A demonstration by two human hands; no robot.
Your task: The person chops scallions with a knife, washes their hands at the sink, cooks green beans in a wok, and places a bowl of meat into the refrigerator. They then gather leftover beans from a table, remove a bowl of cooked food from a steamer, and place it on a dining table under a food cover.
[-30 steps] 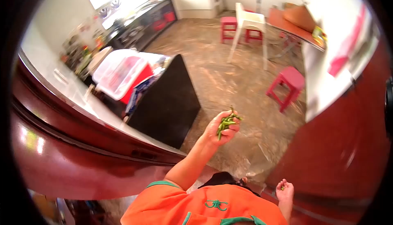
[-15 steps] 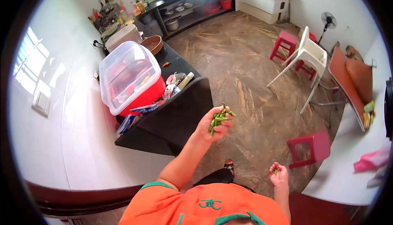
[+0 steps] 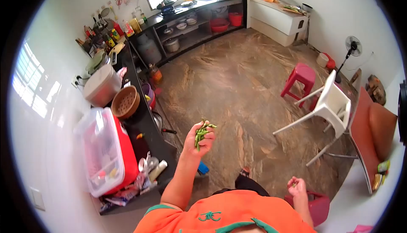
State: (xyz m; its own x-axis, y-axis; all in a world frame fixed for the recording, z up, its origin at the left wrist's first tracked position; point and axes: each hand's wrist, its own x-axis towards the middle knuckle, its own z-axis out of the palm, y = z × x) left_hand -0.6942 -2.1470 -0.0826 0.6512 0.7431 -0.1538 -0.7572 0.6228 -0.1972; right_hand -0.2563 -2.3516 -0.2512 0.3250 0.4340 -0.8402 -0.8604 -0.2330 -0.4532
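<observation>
My left hand [image 3: 200, 144] is raised out in front of my body, its fingers wrapped around a bunch of slim green chillies [image 3: 201, 134] that poke out above the thumb and between the fingers. Lower and to the right, near my body, my right hand [image 3: 297, 186] is half curled. A small greenish piece [image 3: 293, 185] shows in its fingers, too small to name surely. Both hands are in the air above the floor. On the black counter [image 3: 146, 118] to the left lies a small orange-red chilli [image 3: 140, 136].
A red box with a clear lid [image 3: 104, 152] and a brown colander [image 3: 126, 101] stand on the left counter. To the right are a white high chair [image 3: 333, 105], a red stool [image 3: 300, 82] and a leaning brown tabletop [image 3: 364, 135]. A stove counter [image 3: 186, 10] runs along the back.
My view has moved forward into the kitchen; the counter and red box now sit further left and lower. Both hands keep their hold, and the near red stool is now beside my right arm.
</observation>
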